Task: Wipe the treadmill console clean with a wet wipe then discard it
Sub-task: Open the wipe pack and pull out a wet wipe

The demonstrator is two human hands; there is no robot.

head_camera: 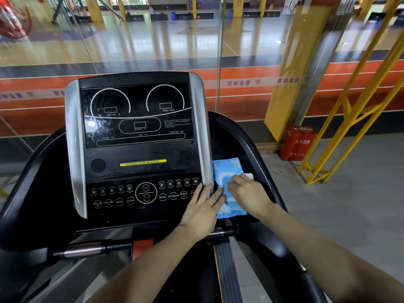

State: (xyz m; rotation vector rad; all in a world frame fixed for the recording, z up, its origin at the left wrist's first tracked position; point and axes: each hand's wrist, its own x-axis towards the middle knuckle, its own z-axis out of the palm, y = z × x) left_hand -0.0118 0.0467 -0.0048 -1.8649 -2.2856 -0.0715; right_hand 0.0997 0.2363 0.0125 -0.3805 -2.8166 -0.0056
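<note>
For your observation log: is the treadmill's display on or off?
Off: the display is dark, its readout windows blank.

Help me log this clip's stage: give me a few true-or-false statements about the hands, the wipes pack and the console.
1. The wipes pack lies to the right of the console. True.
2. The left hand is wiping the display with a wipe. False: it lies flat, its fingers at the pack's left edge, and holds nothing.
3. The right hand is at the pack's flap, fingers curled. True.
4. The pack is red. False: it is blue and white.
5. A red box stands on the floor to the right. True.
</note>
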